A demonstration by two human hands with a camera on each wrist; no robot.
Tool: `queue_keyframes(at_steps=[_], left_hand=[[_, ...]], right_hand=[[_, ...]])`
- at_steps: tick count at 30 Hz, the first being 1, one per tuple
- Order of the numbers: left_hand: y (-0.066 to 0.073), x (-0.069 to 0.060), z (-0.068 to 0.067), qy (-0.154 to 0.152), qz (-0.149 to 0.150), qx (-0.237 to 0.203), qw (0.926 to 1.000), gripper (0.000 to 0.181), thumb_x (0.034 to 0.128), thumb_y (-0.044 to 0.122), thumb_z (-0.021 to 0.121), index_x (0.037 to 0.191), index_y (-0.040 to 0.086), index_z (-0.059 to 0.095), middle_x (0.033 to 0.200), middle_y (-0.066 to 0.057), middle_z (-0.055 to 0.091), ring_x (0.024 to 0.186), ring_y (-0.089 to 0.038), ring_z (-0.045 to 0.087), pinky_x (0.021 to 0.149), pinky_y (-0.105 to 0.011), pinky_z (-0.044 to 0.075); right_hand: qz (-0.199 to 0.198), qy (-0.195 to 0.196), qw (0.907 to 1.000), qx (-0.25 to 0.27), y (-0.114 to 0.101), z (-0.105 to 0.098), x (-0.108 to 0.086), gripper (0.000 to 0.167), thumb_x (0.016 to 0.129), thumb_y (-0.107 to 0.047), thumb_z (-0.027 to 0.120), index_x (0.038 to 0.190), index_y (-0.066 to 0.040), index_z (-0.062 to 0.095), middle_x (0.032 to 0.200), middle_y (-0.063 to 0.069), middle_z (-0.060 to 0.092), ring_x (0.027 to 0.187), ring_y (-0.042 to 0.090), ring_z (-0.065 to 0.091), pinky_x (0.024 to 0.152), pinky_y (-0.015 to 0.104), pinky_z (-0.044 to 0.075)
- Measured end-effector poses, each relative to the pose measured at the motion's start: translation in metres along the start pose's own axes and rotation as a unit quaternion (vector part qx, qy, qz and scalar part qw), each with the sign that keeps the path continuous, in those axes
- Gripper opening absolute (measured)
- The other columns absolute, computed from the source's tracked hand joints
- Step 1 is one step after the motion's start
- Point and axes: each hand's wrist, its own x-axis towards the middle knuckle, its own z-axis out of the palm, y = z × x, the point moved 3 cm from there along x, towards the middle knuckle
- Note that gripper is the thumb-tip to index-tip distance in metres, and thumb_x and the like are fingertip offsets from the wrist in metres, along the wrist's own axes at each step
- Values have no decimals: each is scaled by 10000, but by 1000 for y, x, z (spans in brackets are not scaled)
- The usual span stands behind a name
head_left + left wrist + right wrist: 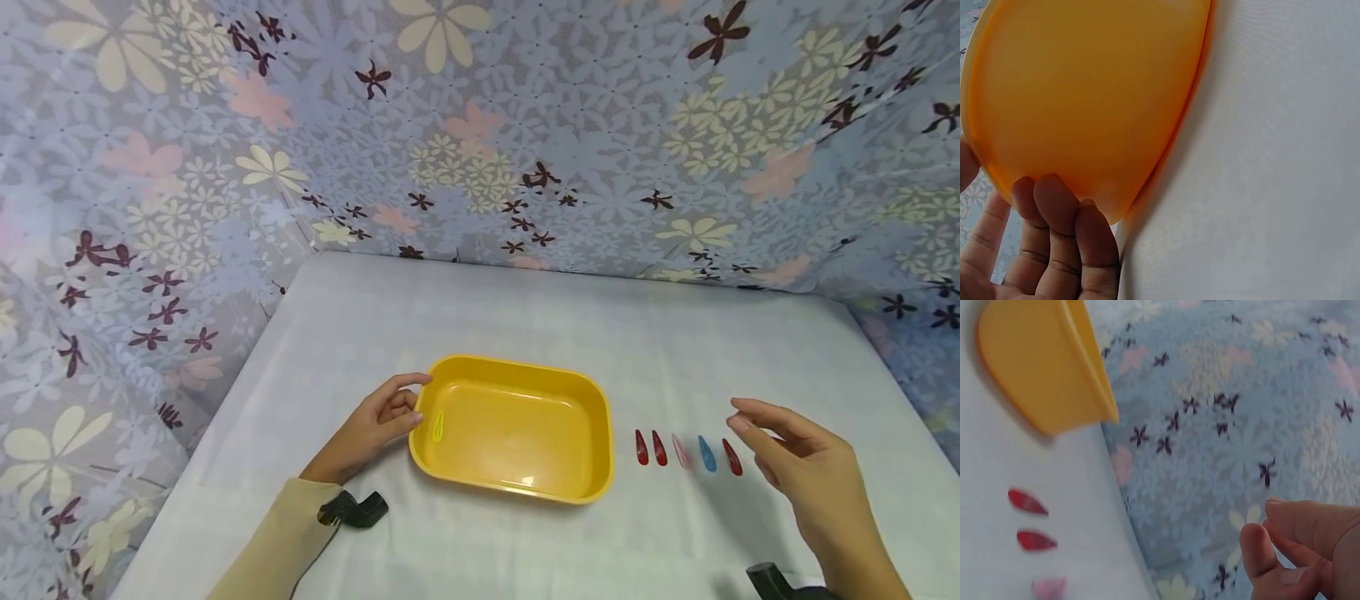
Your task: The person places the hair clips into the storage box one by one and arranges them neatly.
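A yellow rectangular tray (pixel 517 429) lies on the white cloth, with a yellow-green snap hair clip (pixel 438 427) inside near its left wall. My left hand (pixel 386 417) holds the tray's left edge; in the left wrist view its curled fingers (pixel 1057 206) touch the tray wall. To the right of the tray, hair clips lie in a row: a red one (pixel 642 447), another red one (pixel 659 448), a pink one (pixel 681 452), a blue one (pixel 707 453) and a dark red one (pixel 732 457). Above the cloth, right of the row, my right hand (pixel 810 467) hovers with loosely bent fingers, holding nothing.
White cloth (pixel 525 308) covers the table. Flowered fabric (pixel 480 125) hangs behind it and along both sides. A black strap-on device (pixel 354 509) sits at the left wrist, and another (pixel 783 583) at the right.
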Motion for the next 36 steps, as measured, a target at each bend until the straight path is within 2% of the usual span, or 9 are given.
queue_keyframes(at_steps=[5, 7, 9, 11, 13, 17, 24, 29, 36], left_hand=[[1, 0, -1, 36, 29, 18, 10000, 514, 1007, 100, 648, 1488, 149, 472, 1136, -227, 585, 907, -237, 608, 836, -260, 551], [0, 0, -1, 30, 45, 4, 10000, 515, 1006, 97, 648, 1488, 142, 471, 1135, -227, 584, 905, -235, 605, 834, -259, 551], [0, 0, -1, 10, 74, -24, 10000, 519, 1006, 91, 646, 1491, 129, 466, 1134, -231, 581, 903, -233, 603, 832, -259, 551], [-1, 0, -1, -9, 97, -39, 9999, 522, 1007, 87, 645, 1494, 118, 460, 1133, -234, 578, 904, -234, 601, 831, -260, 551], [-1, 0, -1, -13, 99, -48, 9999, 521, 1006, 89, 647, 1492, 118, 462, 1131, -232, 576, 906, -231, 599, 831, -260, 551], [-1, 0, -1, 2, 78, -81, 9999, 522, 1005, 92, 651, 1491, 124, 465, 1135, -228, 577, 910, -227, 596, 833, -260, 549], [-1, -1, 1, -8, 74, -77, 9999, 516, 1008, 104, 652, 1490, 147, 473, 1132, -226, 573, 912, -229, 585, 823, -255, 539], [-2, -1, 0, -49, 146, -54, 9999, 510, 1010, 107, 650, 1487, 154, 476, 1120, -227, 574, 901, -224, 586, 816, -254, 537], [-3, -1, 0, -64, 215, -50, 9997, 508, 1012, 99, 645, 1489, 142, 475, 1121, -236, 573, 898, -223, 585, 811, -249, 535]], right_hand=[[185, 395, 9990, -64, 19, -18, 4, 385, 897, -148, 803, 1271, -96, 726, 1040, -122, 732, 572, 116, 451, 504, 378, 224], [379, 550, 9970, -385, 29, -25, 6, 389, 895, -198, 810, 1270, -126, 732, 1008, -150, 717, 531, 144, 379, 525, 406, 202], [612, 700, 9905, -1009, 41, -32, 7, 403, 887, -285, 817, 1265, -169, 740, 970, -202, 686, 542, 123, 385, 486, 375, 237], [786, 712, 9810, -1625, 54, -38, 9, 436, 886, -368, 807, 1280, -196, 735, 968, -252, 660, 637, 45, 475, 482, 289, 323], [871, 607, 9710, -2143, 65, -42, 11, 484, 888, -447, 783, 1307, -214, 720, 999, -284, 650, 834, -44, 528, 571, 192, 420], [932, 397, 9593, -2635, 80, -43, 14, 549, 892, -536, 743, 1328, -204, 704, 997, -293, 653, 949, -136, 465, 678, 128, 453], [838, 678, 9379, -3297, 87, -37, 16, 595, 889, -553, 741, 1271, -97, 721, 937, -156, 724, 917, -67, 459, 620, 179, 456], [529, 689, 9225, -3762, 86, -36, 16, 524, 911, -503, 742, 1229, -86, 738, 953, -3, 751, 762, 6, 536, 575, 202, 438], [27, 696, 9066, -4162, 84, -31, 12, 475, 905, -479, 759, 1191, -99, 757, 934, 32, 739, 653, 16, 585, 574, 194, 401]])
